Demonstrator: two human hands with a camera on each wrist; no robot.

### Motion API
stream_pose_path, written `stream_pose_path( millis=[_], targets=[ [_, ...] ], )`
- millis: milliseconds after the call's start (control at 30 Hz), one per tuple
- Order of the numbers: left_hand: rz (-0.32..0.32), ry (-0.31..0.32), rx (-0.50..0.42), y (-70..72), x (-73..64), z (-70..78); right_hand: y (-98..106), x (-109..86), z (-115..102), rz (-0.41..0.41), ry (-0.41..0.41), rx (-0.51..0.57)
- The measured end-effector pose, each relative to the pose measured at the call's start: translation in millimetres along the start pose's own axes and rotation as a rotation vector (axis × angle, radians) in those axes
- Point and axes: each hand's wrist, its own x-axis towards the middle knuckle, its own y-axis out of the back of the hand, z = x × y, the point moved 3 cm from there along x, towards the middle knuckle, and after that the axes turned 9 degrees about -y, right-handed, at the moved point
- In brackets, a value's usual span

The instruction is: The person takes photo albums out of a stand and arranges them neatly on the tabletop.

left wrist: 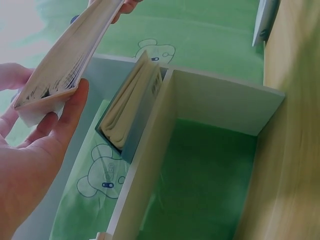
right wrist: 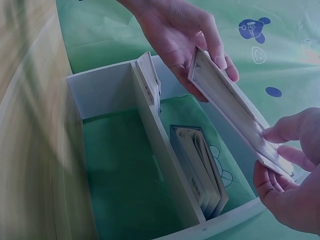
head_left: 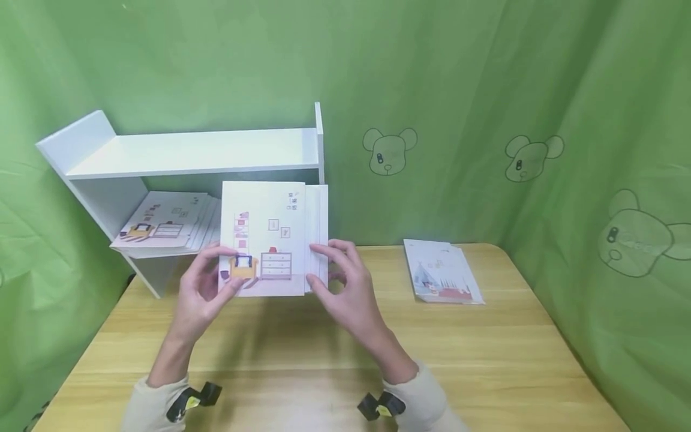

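Notebook (head_left: pixel 272 239) (illustrated) between both hands (head_left: pixel 197 303) (head_left: pixel 352 294)

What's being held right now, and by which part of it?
A book: the left hand grips its lower left side, the right hand its lower right side, in the head view.

Lettering (head_left: pixel 294 201) on held book (head_left: pixel 275 240) — too small to read; shelf (head_left: pixel 205 150) — partly hidden.

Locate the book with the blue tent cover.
In the head view, the tent book lies on the table, near the back edge, right of the right hand.
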Motion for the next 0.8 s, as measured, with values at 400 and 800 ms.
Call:
stream_pose_path(
  millis=[400, 800],
  targets=[
    [-0.028, -0.014, -0.021, -17.7, 10.7, -3.0, 21, 2.2, 1, 0.006, 0.005, 0.020],
    [-0.034, -0.010, -0.043, -33.3, 5.2, -8.2, 34, -3.7, 3, 0.007, -0.037, -0.007]
  ],
)
